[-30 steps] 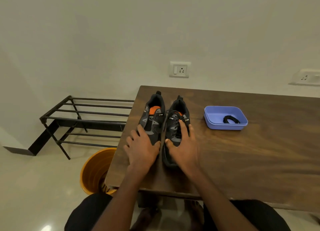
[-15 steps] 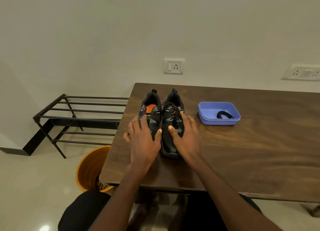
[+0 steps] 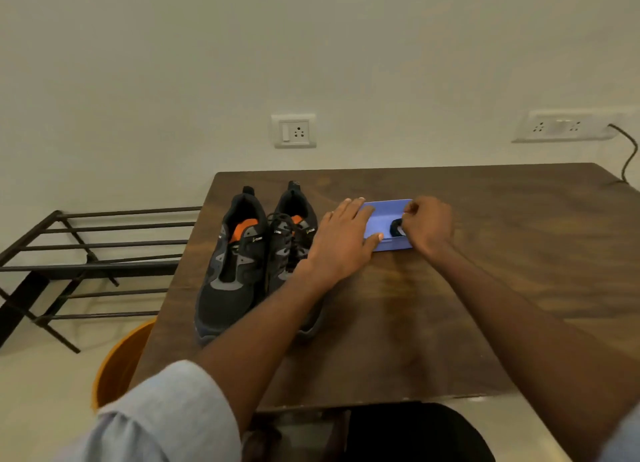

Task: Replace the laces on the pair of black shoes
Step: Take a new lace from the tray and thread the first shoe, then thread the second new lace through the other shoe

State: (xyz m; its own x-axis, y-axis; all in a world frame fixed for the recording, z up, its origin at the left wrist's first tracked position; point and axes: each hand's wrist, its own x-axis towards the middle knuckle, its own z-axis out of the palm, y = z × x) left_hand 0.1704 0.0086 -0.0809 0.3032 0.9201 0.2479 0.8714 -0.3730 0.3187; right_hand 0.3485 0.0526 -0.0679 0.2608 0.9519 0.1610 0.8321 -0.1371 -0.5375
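Two black shoes stand side by side on the wooden table [image 3: 433, 323], toes toward me. The left shoe [image 3: 230, 267] shows an orange insole and no lace. The right shoe [image 3: 289, 239] still carries a black lace and is partly covered by my left forearm. My left hand [image 3: 341, 239] lies flat with straight fingers on the left rim of the small blue tray [image 3: 381, 219]. My right hand [image 3: 427, 227] reaches into the tray with curled fingers and pinches the coiled black lace [image 3: 396, 227].
A black metal shoe rack [image 3: 86, 253] stands left of the table against the wall. An orange bucket [image 3: 117, 364] sits on the floor by the table's near left corner. Wall sockets [image 3: 293, 130] are behind, and a black cable [image 3: 627, 156] hangs at the far right corner.
Both hands have left the shoes and moved right to the blue tray. The left hand now rests on its rim and the right hand has taken hold of the coiled lace.
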